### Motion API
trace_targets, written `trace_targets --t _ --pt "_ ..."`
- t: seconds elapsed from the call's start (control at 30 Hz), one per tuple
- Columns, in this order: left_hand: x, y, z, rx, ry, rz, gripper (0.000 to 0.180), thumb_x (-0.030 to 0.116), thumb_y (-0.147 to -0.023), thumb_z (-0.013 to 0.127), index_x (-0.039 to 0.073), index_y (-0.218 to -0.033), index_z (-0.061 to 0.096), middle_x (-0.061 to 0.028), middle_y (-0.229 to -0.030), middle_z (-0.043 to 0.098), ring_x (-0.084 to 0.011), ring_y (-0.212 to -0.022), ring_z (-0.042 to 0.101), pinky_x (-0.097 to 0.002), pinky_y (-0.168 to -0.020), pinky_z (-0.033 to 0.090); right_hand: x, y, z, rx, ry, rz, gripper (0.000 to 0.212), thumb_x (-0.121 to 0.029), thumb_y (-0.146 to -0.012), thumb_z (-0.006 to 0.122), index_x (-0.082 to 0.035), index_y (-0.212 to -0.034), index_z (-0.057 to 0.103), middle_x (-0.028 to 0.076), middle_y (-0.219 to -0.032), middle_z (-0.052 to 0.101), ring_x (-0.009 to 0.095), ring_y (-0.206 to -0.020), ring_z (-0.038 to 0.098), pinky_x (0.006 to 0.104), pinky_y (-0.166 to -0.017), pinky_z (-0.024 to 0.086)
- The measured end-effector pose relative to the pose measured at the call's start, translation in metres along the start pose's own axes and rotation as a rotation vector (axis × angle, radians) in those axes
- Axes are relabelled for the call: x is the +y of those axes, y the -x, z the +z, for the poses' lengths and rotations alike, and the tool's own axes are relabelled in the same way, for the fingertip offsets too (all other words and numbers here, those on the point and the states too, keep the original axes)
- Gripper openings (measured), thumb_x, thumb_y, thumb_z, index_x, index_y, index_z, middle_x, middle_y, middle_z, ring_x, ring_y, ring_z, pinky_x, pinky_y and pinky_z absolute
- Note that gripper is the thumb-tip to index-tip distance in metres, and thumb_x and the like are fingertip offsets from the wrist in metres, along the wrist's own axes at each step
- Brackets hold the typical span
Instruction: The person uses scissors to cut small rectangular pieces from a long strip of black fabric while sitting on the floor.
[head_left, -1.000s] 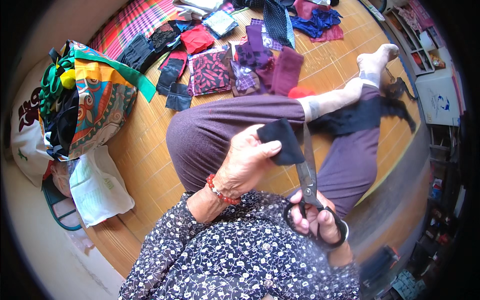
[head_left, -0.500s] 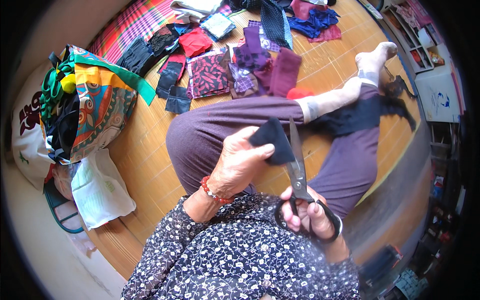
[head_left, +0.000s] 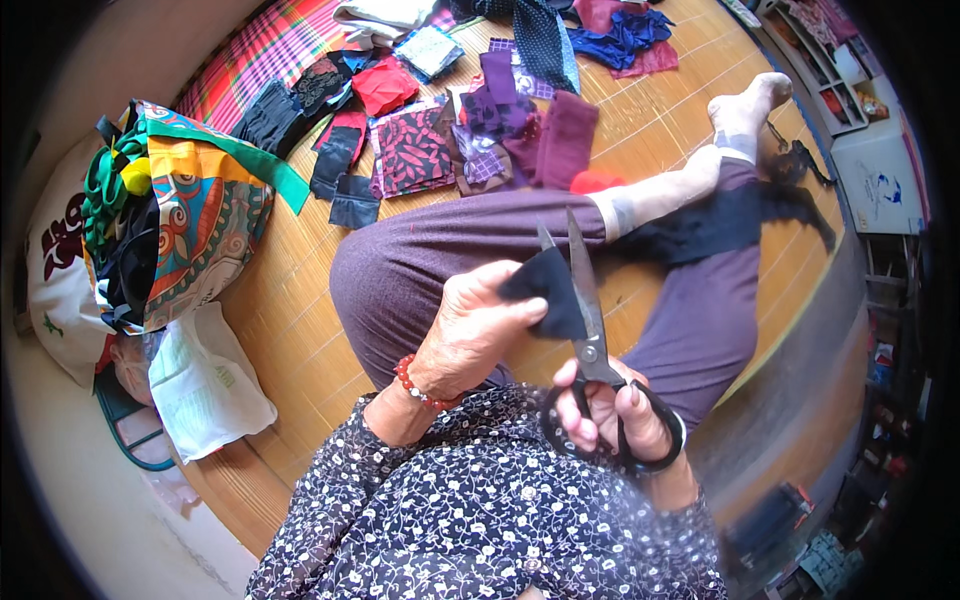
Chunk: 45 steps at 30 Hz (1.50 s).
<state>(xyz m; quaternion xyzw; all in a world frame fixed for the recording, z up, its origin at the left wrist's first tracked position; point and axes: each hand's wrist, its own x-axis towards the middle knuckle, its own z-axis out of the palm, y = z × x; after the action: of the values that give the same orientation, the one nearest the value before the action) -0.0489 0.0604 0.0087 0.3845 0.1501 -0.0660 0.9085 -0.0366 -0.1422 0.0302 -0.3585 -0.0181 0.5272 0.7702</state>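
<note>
Between the thumb and fingers of my left hand [head_left: 478, 312] is a small dark fabric piece [head_left: 556, 293], folded or cut to a pointed shape. My right hand [head_left: 622, 415] grips black-handled scissors [head_left: 592, 350], its fingers through the loops. The blades point up and away, slightly apart, and the fabric's right edge lies at or between them; one blade tip shows above the cloth. A long black cloth [head_left: 690, 232] is draped across my right shin.
Stacked fabric squares [head_left: 415, 152], purple pieces [head_left: 568, 140] and blue cloth [head_left: 622, 38] lie beyond my legs on the slatted mat [head_left: 300, 330]. At left stand a patterned bag [head_left: 205, 235] stuffed with cloth and a white plastic bag [head_left: 212, 385]. Shelves [head_left: 835, 95] line the right.
The scissor blades have parted, and a second tip now shows behind the fabric. The fabric has tilted and dropped slightly in my left hand.
</note>
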Motion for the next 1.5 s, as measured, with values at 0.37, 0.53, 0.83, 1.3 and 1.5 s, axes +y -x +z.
trace_targets --t 0.37,0.53,0.83,1.3,1.5 --pt "-0.011 -0.008 -0.012 0.006 0.079 -0.065 0.03 0.001 -0.082 0.061 -0.001 -0.111 0.053 -0.0106 -0.104 0.061 -0.0199 -0.091 0.062 -0.0354 -0.083 0.052 -0.014 0.018 0.012 0.269 0.185 -0.069 0.048 -0.031 -0.081 0.066 0.005 -0.108 0.047 0.006 -0.065 0.053 0.007 -0.047 0.046 0.0203 -0.041 0.038" --pt "-0.016 -0.015 -0.005 -0.01 0.303 -0.176 0.04 0.011 -0.084 0.062 0.0 -0.12 0.046 -0.0125 -0.11 0.058 -0.0233 -0.098 0.06 -0.0417 -0.088 0.049 0.0 0.074 -0.012 0.418 1.466 0.033 0.055 -0.02 -0.068 0.075 0.0 -0.112 0.048 0.015 -0.081 0.057 0.028 -0.069 0.059 0.035 -0.062 0.047" --pt "-0.022 -0.01 0.009 -0.137 0.407 -0.152 0.04 0.016 -0.09 0.054 0.0 -0.125 0.042 -0.0143 -0.119 0.054 -0.0282 -0.112 0.053 -0.0482 -0.099 0.04 -0.032 0.07 -0.002 0.486 1.751 -0.122 0.026 -0.007 -0.073 0.065 0.0 -0.096 0.056 0.014 -0.082 0.057 0.029 -0.075 0.059 0.0367 -0.068 0.049" --pt "-0.021 0.015 0.015 -0.067 0.316 -0.088 0.036 0.015 -0.093 0.049 -0.004 -0.123 0.045 -0.0127 -0.118 0.055 -0.0203 -0.109 0.053 -0.0364 -0.097 0.04 -0.024 -0.035 0.006 0.584 1.312 -0.784 0.019 0.004 -0.066 0.068 -0.002 -0.081 0.059 0.009 -0.077 0.055 0.022 -0.068 0.057 0.031 -0.059 0.046" --pt "-0.007 0.013 0.007 -0.057 0.479 -0.09 0.041 0.023 -0.093 0.05 -0.002 -0.124 0.043 -0.0156 -0.121 0.053 -0.0241 -0.112 0.052 -0.0413 -0.097 0.042 -0.031 -0.038 0.014 0.382 1.295 -0.842 0.019 0.001 -0.064 0.068 -0.003 -0.077 0.056 0.011 -0.08 0.056 0.026 -0.071 0.055 0.0328 -0.064 0.045"
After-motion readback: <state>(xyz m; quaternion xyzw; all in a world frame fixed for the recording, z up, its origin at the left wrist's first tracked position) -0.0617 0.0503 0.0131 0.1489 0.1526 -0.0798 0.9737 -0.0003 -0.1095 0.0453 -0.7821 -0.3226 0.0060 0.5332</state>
